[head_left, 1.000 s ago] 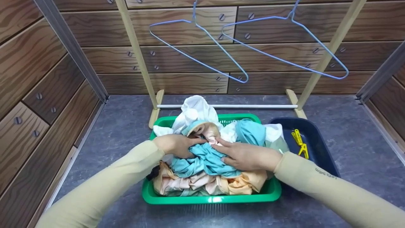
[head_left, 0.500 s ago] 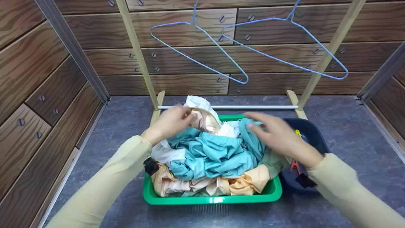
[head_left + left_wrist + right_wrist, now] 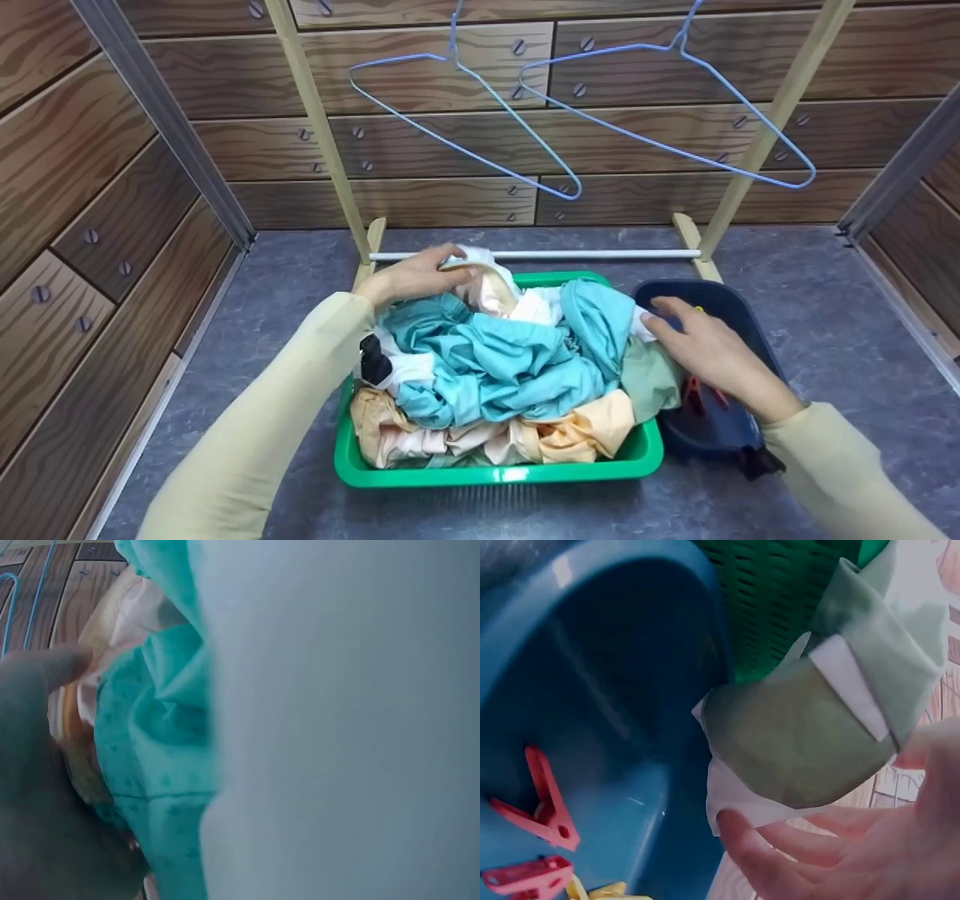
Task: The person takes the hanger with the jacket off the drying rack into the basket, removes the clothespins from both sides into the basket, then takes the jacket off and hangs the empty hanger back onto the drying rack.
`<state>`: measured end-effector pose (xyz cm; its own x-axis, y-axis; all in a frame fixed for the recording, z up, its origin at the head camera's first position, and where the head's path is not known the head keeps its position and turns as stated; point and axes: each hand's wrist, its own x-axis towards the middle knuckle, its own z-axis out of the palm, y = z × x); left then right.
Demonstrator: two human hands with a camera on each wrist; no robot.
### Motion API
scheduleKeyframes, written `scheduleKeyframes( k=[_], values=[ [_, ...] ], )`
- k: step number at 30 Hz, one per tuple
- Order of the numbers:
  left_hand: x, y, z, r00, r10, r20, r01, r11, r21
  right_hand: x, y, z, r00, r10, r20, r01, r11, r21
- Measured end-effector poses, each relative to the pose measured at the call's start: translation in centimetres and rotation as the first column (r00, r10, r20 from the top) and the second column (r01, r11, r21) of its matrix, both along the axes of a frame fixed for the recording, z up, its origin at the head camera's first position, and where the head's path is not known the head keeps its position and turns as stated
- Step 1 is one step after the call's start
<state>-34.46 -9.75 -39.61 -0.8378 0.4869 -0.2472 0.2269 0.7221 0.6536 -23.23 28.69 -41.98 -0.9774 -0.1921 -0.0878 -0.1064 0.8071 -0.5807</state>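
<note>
My left hand (image 3: 411, 279) is at the back left of the green basket (image 3: 499, 475), pinching the edge of a cream-and-pink garment (image 3: 495, 291) between thumb and fingers. In the left wrist view that garment's pale edge lies by the thumb, beside teal cloth (image 3: 169, 727). Over the basket's right side my right hand (image 3: 709, 351) has its fingers apart and loosely bent. Its fingertips touch a white cloth edge (image 3: 739, 799) that hangs along a sage-green garment (image 3: 795, 739). Crumpled teal clothing (image 3: 517, 360) covers the middle of the heap, with peach clothing (image 3: 589, 427) in front.
A dark blue tub (image 3: 705, 442) stands against the basket's right side, with red (image 3: 544, 810) and yellow clothespins (image 3: 607, 891) inside. Two blue wire hangers (image 3: 517, 112) hang behind, between the wooden posts of a rack. Its white lower bar (image 3: 600, 255) runs behind the basket.
Both hands have left the middle of the teal cloth and moved apart. The left went back to the cream-and-pink garment, the right out to the heap's right edge. The teal clothing now lies spread wider.
</note>
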Motion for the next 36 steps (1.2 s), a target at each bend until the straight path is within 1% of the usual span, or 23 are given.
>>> scheduleKeyframes(
  k=[2,4,6,8,10,12,13,15,18,20,22,24,26,28,31,34,36],
  values=[
    [-0.1,-0.2,-0.2,0.998,-0.021,0.057,0.019,0.999,0.029,0.0,0.0,-0.3,1.0,0.007,0.024,-0.006,0.998,-0.065],
    [-0.1,-0.3,-0.4,0.997,-0.046,0.069,0.042,0.998,0.051,-0.1,0.0,-0.6,0.998,0.025,0.049,-0.019,0.991,-0.13],
    [-0.1,-0.5,-0.4,0.997,-0.059,0.05,0.055,0.995,0.083,-0.3,-0.2,-0.9,0.996,0.054,0.067,-0.041,0.98,-0.192],
    [0.0,-0.7,-0.4,0.998,-0.065,0.018,0.063,0.991,0.12,-0.4,-0.5,-1.0,0.994,0.08,0.071,-0.061,0.97,-0.234],
    [0.3,-0.9,-0.3,0.998,-0.063,-0.012,0.064,0.985,0.16,-0.5,-0.7,-1.0,0.992,0.107,0.07,-0.083,0.953,-0.29],
    [0.7,-1.0,-0.2,0.997,-0.06,-0.04,0.067,0.977,0.202,-0.6,-1.0,-0.9,0.991,0.12,0.055,-0.096,0.94,-0.326],
    [0.9,-1.1,-0.2,0.997,-0.057,-0.054,0.068,0.973,0.22,-0.6,-1.2,-0.9,0.992,0.116,0.04,-0.096,0.937,-0.336],
    [1.3,-1.2,-0.1,0.995,-0.048,-0.082,0.067,0.964,0.257,-0.5,-1.4,-0.9,0.996,0.085,-0.001,-0.081,0.942,-0.324],
    [2.3,-1.4,0.0,0.995,-0.031,-0.095,0.058,0.953,0.297,-0.1,-1.7,-1.0,0.996,0.019,-0.085,-0.039,0.97,-0.24],
    [3.1,-1.6,0.1,0.995,-0.026,-0.097,0.055,0.949,0.31,0.2,-1.8,-1.0,0.991,-0.01,-0.135,-0.017,0.981,-0.195],
    [4.1,-1.9,0.3,0.995,-0.021,-0.094,0.048,0.953,0.298,0.5,-2.1,-0.9,0.984,-0.012,-0.179,-0.018,0.986,-0.168],
    [5.3,-2.2,0.5,0.995,-0.022,-0.098,0.047,0.963,0.266,0.7,-2.3,-0.7,0.977,-0.005,-0.211,-0.029,0.987,-0.16],
    [6.4,-2.4,0.7,0.995,-0.023,-0.101,0.043,0.977,0.208,0.8,-2.7,-0.3,0.972,0.003,-0.234,-0.041,0.987,-0.155],
    [7.3,-2.7,0.8,0.994,-0.043,-0.102,0.059,0.985,0.16,0.8,-3.0,0.0,0.969,0.014,-0.245,-0.055,0.985,-0.162],
    [8.5,-3.0,0.6,0.987,-0.107,-0.123,0.119,0.989,0.09,0.8,-3.6,0.4,0.962,0.031,-0.27,-0.079,0.983,-0.168],
    [9.6,-3.2,0.2,0.97,-0.191,-0.148,0.194,0.981,0.006,0.6,-4.3,0.6,0.956,0.053,-0.288,-0.108,0.978,-0.18],
    [10.2,-3.1,0.0,0.965,-0.232,-0.122,0.227,0.972,-0.056,0.5,-4.9,0.6,0.955,0.065,-0.29,-0.121,0.977,-0.178]
  ],
)
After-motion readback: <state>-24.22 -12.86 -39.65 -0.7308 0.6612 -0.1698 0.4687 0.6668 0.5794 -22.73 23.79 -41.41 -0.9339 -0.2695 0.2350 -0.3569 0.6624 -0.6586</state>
